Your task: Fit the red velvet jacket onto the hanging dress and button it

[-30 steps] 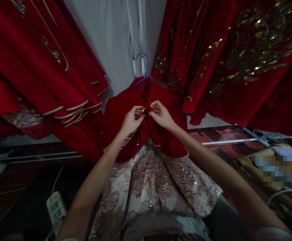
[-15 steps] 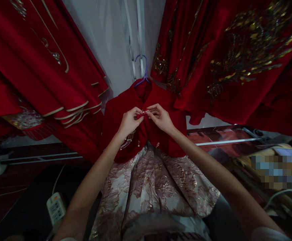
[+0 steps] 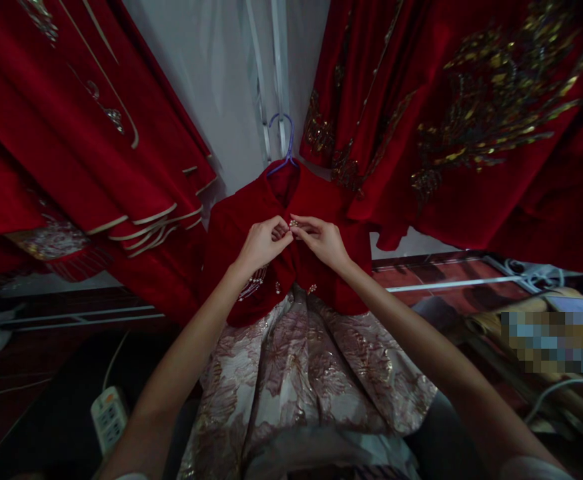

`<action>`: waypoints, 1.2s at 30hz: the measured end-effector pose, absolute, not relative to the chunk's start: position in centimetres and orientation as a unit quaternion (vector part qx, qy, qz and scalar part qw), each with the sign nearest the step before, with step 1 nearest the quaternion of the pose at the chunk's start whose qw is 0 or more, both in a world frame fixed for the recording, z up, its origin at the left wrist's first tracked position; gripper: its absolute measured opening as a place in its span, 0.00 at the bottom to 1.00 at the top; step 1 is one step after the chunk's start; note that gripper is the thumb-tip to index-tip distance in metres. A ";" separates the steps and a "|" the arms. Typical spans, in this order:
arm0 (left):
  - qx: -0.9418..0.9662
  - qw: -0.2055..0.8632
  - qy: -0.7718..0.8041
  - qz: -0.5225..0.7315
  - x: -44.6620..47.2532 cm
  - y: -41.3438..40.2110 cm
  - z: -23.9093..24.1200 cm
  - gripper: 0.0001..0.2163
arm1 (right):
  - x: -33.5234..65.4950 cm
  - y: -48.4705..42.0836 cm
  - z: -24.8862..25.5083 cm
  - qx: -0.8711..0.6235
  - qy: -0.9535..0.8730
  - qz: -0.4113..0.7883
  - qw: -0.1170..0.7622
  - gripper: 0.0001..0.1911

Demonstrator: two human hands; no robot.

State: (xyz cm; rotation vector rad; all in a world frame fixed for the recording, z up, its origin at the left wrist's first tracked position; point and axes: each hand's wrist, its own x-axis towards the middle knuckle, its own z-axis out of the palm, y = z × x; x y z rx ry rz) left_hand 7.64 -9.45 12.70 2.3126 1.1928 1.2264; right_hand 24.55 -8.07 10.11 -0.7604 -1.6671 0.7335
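Observation:
A red jacket [image 3: 319, 190] hangs on a purple hanger [image 3: 290, 143] in front of me, above a pale pink and white brocade skirt [image 3: 291, 360] with a floral pattern. At the jacket's front opening, my left hand [image 3: 264, 241] and my right hand [image 3: 323, 241] meet with fingertips pinched. Between them shows a small beaded fastener [image 3: 293, 225], gripped by the right fingers. The left fingers close at the fastener's edge; what exactly they hold is hidden. Lower on the jacket front are more beaded fasteners [image 3: 312, 289] and strings of beads [image 3: 254, 283], partly behind my left forearm.
Red garments with pale trim [image 3: 86, 133] hang at left, and red garments with gold sequin embroidery [image 3: 511, 100] at right. A white rack bar [image 3: 451, 285] runs low on the right. A power strip [image 3: 109, 417] lies lower left. Assorted items crowd the right side.
Both hands stay at the jacket opening. My left fingers have shifted slightly right, closer against the right fingertips, and the red cloth seen between the left fingers before no longer shows.

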 end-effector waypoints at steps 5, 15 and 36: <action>0.813 0.110 0.394 0.415 7.7 -9.6 12.9 0.04 | 24.8 -8.3 10.7 -0.335 -0.722 0.288 0.533 0.21; 0.829 0.050 0.383 0.404 8.1 -9.4 12.6 0.03 | 24.8 -8.0 10.2 -0.317 -0.739 0.282 0.523 0.20; 0.506 0.585 0.388 0.501 10.5 -12.3 7.9 0.26 | 28.7 -11.3 10.2 -0.323 -0.620 0.511 0.500 0.27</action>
